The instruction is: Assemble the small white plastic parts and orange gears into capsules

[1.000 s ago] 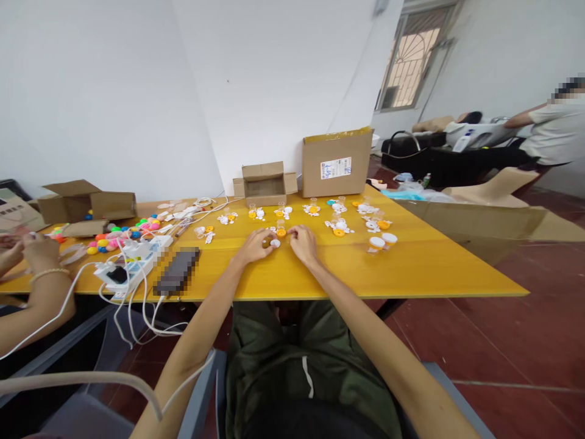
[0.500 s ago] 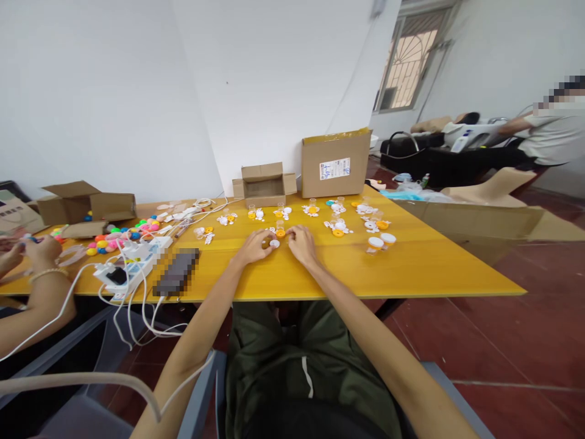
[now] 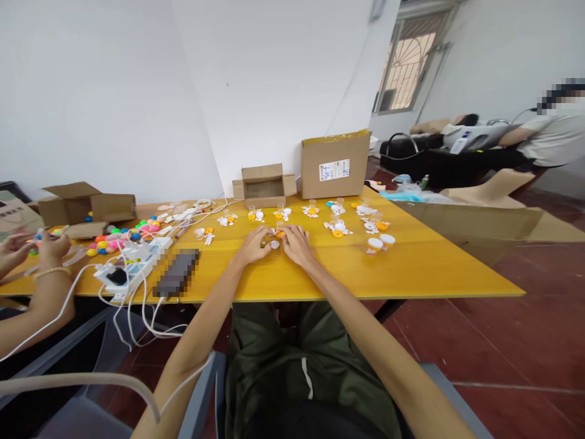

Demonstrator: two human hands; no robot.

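Observation:
Near the middle of the table, my left hand [image 3: 254,246] curls inward, its thumb and fingers at a small white plastic disc [image 3: 275,244]. Close beside it, my right hand [image 3: 297,245] reaches left with fingers apart over a small orange round part [image 3: 280,234]. Whether the right fingertips touch that part is hard to see. A clear cup [image 3: 280,225] stands just behind the fingers, partly hidden. Further back lie small piles of white pieces [image 3: 312,211] with orange rings and clear cups. To the right stand two white-lidded cups [image 3: 375,245] with orange below the lids.
A power strip [image 3: 153,256] with white cables and a dark phone [image 3: 177,272] lie left. Colourful balls [image 3: 109,241] sit near another person's hands [image 3: 52,247]. Behind are a small open carton [image 3: 264,186] and a larger box [image 3: 336,164]. Another person sits far right.
My right hand has moved left and forward, over the orange part, with its fingers spread more. My left hand stays nearly still by the white disc. The neighbour's hands have shifted.

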